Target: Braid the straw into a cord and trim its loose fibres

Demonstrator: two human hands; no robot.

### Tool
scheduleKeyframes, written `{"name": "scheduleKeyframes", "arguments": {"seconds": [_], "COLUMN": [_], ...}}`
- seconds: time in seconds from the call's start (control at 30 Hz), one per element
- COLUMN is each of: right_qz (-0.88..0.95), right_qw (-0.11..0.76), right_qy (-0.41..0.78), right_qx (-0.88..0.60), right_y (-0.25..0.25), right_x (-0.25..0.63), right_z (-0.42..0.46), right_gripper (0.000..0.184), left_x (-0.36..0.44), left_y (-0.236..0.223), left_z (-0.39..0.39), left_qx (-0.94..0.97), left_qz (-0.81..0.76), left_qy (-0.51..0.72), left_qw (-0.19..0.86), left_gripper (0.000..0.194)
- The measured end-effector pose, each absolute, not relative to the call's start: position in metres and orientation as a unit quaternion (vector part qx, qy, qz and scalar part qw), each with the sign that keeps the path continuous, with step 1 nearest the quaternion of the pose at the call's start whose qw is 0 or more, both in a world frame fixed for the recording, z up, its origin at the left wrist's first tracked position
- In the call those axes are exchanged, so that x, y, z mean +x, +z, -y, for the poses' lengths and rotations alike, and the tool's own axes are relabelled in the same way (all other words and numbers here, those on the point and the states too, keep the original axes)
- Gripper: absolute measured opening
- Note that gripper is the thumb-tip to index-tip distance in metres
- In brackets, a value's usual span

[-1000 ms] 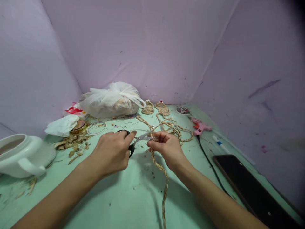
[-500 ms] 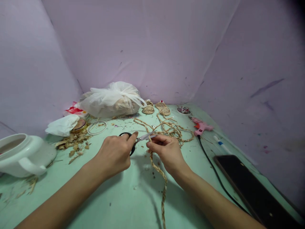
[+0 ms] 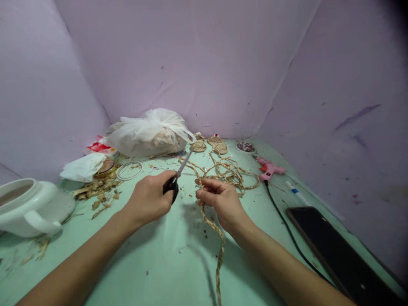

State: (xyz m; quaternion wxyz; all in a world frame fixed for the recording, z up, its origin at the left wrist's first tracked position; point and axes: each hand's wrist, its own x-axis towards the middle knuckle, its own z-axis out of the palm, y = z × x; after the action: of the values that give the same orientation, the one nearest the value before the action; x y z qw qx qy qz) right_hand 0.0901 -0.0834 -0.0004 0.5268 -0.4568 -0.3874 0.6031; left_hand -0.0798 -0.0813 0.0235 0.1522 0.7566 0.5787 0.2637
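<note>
My left hand (image 3: 149, 199) grips black-handled scissors (image 3: 177, 176), their closed blades pointing up and away toward the back. My right hand (image 3: 218, 198) pinches a braided straw cord (image 3: 217, 238) near its upper end; the cord trails down toward the front edge of the green table (image 3: 159, 259). More loose braided cord (image 3: 229, 172) lies tangled just beyond my right hand.
A white plastic bag (image 3: 148, 132), tissue (image 3: 83, 167), wire ring (image 3: 129, 170) and straw scraps (image 3: 98, 189) sit back left. A white pot (image 3: 32, 207) stands far left. A pink glue gun (image 3: 268, 168), its cable, a pen (image 3: 295, 192) and a dark phone (image 3: 338, 250) lie right.
The scissors were at the cord by my right hand with blades across it. They have swung away and now point up toward the back, blades closed. My right hand keeps its hold.
</note>
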Motion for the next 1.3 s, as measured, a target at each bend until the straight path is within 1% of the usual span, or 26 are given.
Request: {"name": "scheduleKeyframes", "arguments": {"seconds": [0.07, 0.17, 0.27, 0.43, 0.57, 0.7, 1.03, 1.17, 1.3], "right_qz": [0.396, 0.413, 0.439, 0.490, 0.530, 0.559, 0.574, 0.585, 0.572], "right_qw": [0.511, 0.482, 0.430, 0.322, 0.257, 0.234, 0.181, 0.145, 0.144], "right_qy": [0.619, 0.637, 0.660, 0.697, 0.702, 0.691, 0.698, 0.701, 0.720], "right_qx": [-0.446, -0.437, -0.432, -0.412, -0.399, -0.394, -0.387, -0.380, -0.366], "right_y": [0.000, 0.001, 0.001, -0.004, -0.009, -0.010, -0.013, -0.013, -0.016], "right_x": [0.090, 0.090, 0.090, 0.088, 0.087, 0.084, 0.083, 0.086, 0.088], "right_z": [0.084, 0.085, 0.088, 0.093, 0.096, 0.099, 0.103, 0.103, 0.102], "right_gripper": [0.030, 0.029, 0.024, 0.021, 0.015, 0.010, 0.010, 0.010, 0.015], "left_x": [-0.078, -0.074, -0.073, -0.081, -0.085, -0.084, -0.081, -0.080, -0.079], "left_y": [0.021, 0.020, 0.017, 0.005, -0.002, -0.006, -0.008, -0.007, -0.006], "left_z": [0.077, 0.073, 0.070, 0.062, 0.057, 0.057, 0.060, 0.060, 0.060], "left_qx": [0.675, 0.543, 0.443, 0.344, 0.325, 0.327, 0.352, 0.345, 0.349], "left_qz": [-0.593, -0.590, -0.587, -0.555, -0.547, -0.543, -0.527, -0.527, -0.538], "left_qy": [0.352, 0.446, 0.495, 0.520, 0.529, 0.522, 0.514, 0.520, 0.530], "left_qw": [0.262, 0.398, 0.463, 0.550, 0.562, 0.571, 0.578, 0.577, 0.554], "left_gripper": [0.025, 0.037, 0.044, 0.038, 0.037, 0.037, 0.039, 0.041, 0.042]}}
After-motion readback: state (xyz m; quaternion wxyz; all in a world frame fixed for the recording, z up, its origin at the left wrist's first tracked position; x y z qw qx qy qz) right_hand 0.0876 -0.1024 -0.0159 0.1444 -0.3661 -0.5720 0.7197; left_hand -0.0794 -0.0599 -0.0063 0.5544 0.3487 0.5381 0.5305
